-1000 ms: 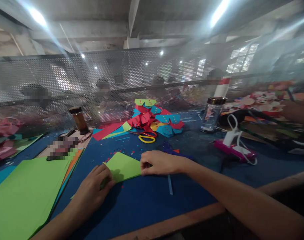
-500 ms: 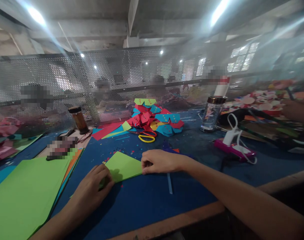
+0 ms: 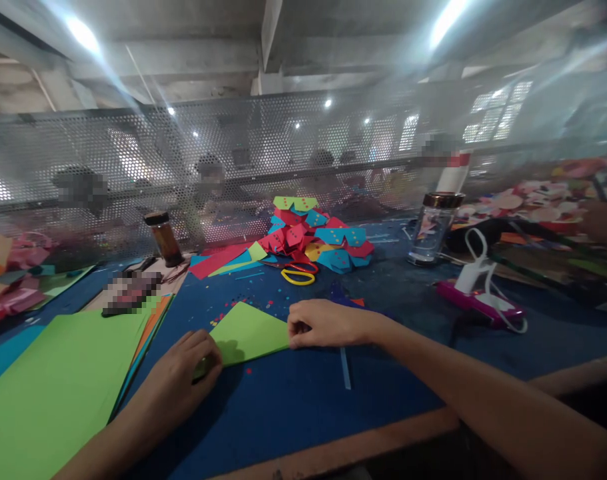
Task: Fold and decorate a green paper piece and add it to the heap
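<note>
A light green sheet of paper point(image 3: 253, 333), apparently folded to a peak at its far side, lies on the blue tabletop between my two hands. My left hand point(image 3: 197, 360) is curled over its left end, and some green shows under the bent fingers. At the right end, the closed fingers of my right hand point(image 3: 318, 323) grip the paper's corner; the fingertips are partly hidden. Just beyond my right wrist is a dark blue tool point(image 3: 339, 293), mostly covered by the arm. A thin pale strip point(image 3: 345, 370) lies below that wrist.
Large green sheets point(image 3: 48, 387) are stacked at left, near a brown bottle point(image 3: 166, 240). Yellow-and-red scissors point(image 3: 299, 275) lie before a pile of colourful punched paper pieces point(image 3: 296, 233). A clear bottle point(image 3: 428, 230) and a purple power strip point(image 3: 478, 303) stand to the right.
The whole scene has shifted slightly to the right in view. Both hands stay on the green paper, with hardly any movement relative to it.
</note>
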`<state>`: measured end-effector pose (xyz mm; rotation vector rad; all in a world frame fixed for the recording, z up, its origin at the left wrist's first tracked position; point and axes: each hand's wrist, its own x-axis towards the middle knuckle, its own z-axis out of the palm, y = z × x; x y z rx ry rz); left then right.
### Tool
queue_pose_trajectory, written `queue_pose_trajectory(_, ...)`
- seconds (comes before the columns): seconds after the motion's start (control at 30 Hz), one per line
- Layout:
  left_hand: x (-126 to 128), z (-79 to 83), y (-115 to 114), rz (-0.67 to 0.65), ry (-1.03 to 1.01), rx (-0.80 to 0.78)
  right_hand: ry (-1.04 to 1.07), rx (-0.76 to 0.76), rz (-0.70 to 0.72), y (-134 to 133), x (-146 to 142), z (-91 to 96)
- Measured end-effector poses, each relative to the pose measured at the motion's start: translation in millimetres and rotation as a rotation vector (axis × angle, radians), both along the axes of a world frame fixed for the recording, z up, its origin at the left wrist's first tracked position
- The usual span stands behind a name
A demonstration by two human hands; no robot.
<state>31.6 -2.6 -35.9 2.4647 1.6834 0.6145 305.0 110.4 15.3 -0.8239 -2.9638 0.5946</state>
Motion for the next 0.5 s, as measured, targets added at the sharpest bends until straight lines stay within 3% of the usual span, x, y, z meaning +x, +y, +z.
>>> queue_pose_trajectory(0.23,-9.7,3.5,-3.2,0.056,0.010,-0.062,0.019,-0.003,0.008,2.1,1.2,-2.9)
queue_pose_trajectory(0.5,-27.5,-4.6,-7.1,0.117,-0.031,-0.074,0.023,-0.012,0.010,2.6,1.6,-3.2)
